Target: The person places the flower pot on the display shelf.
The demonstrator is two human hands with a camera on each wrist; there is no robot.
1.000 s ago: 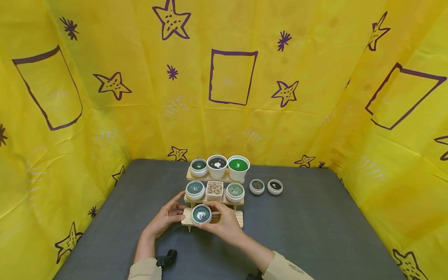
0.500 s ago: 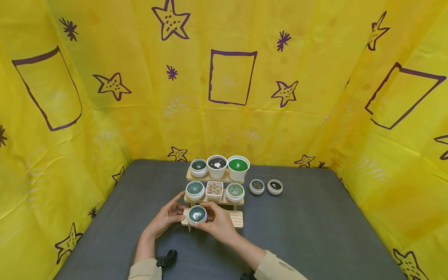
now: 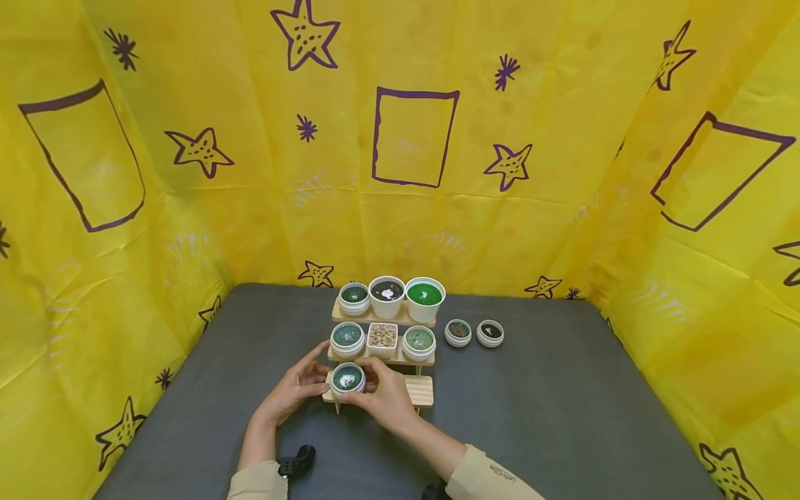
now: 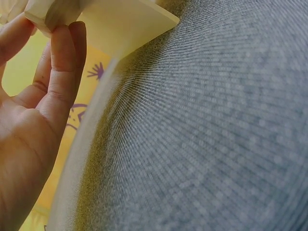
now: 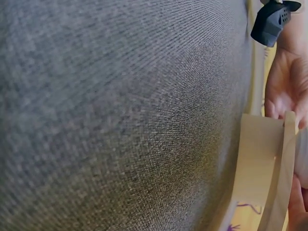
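Note:
My right hand (image 3: 389,399) grips a small round white cup (image 3: 348,379) with glossy teal and white contents, at the left part of the lowest step of a three-step wooden stand (image 3: 420,391). My left hand (image 3: 290,392) pinches that step's left end between thumb and fingers; the left wrist view shows its fingertips (image 4: 61,41) at the wood. Three white containers stand on the middle step: a teal cup (image 3: 347,337), a square cup of tan bits (image 3: 382,337) and a pale green cup (image 3: 419,341). In the right wrist view, the stand's wooden side (image 5: 257,159) partly hides the cup.
On the top step stand a dark green cup (image 3: 354,297), a taller dark cup (image 3: 387,297) and a bright green cup (image 3: 426,298). Two smaller cups, one brownish teal (image 3: 458,333) and one black (image 3: 490,334), sit right of the stand on the grey table (image 3: 550,403). Yellow cloth (image 3: 250,229) surrounds the table.
The cup has moved left along the lowest step in my right hand, toward my left hand. My left hand has kept its place at the step's end.

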